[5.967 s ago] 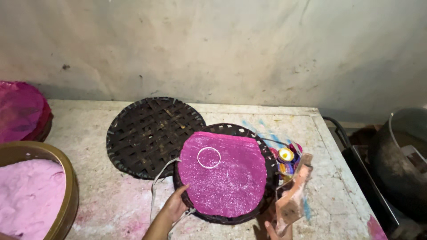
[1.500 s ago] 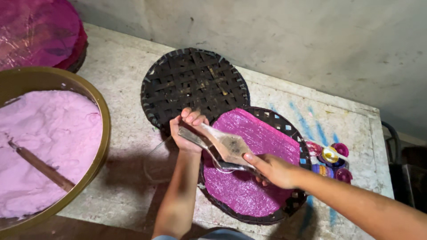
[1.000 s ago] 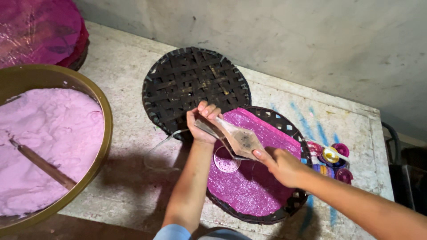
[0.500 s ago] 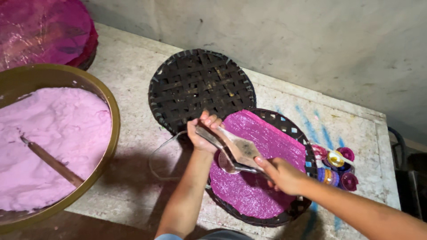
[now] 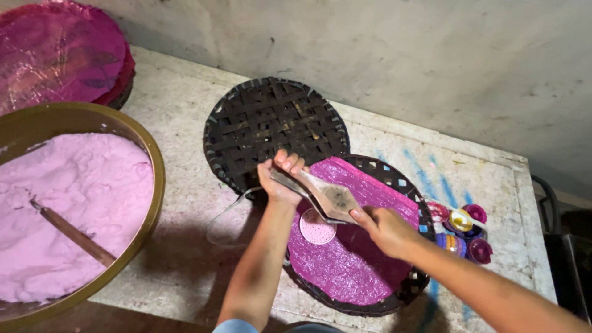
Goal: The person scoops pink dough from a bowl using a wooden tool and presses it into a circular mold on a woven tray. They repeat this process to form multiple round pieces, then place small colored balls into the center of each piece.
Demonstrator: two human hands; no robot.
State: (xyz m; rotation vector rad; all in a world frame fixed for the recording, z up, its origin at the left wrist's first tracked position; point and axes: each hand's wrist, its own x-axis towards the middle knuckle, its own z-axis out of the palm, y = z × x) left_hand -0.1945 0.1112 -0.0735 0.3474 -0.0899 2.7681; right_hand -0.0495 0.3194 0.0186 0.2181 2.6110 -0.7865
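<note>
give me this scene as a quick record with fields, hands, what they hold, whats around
left hand: grips one end of a flat clear bag
right hand: grips the other end
clear bag: held over a magenta sheet, dark grains inside
magenta sheet: lies on a dark woven tray, pale round patch under the bag
second woven tray: bare, behind
basin: pink powder, wooden stick in it
small pots: coloured, to the right
</note>
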